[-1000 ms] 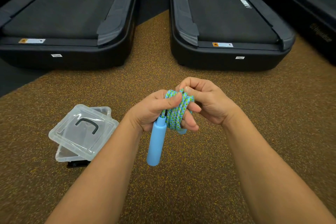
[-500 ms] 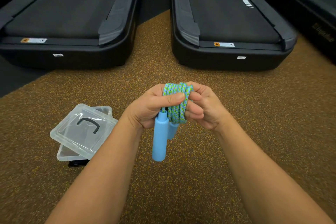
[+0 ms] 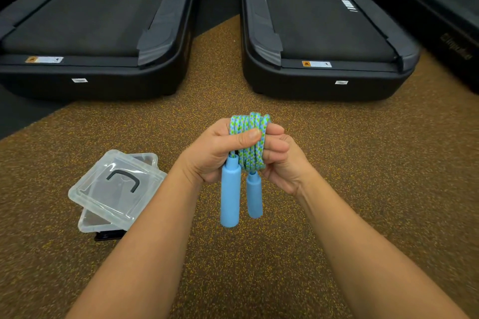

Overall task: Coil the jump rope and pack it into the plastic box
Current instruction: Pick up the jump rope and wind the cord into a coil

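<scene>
The jump rope is a blue-and-green braided cord wound into a tight bundle, with two light blue handles hanging down side by side. My left hand grips the bundle, thumb pressed across the cord. My right hand curls round the bundle's right side. Both hands hold it in the air over the floor. The clear plastic box stands on the floor to the lower left, with its lid lying askew on top, black handle showing.
Brown speckled rubber floor lies all around. Two black treadmill decks stand ahead, and a third machine is at the far right. A small dark object sits under the box's near edge.
The second blue handle has come down and now hangs beside the first. My right hand has shifted from the bundle's top to its right side.
</scene>
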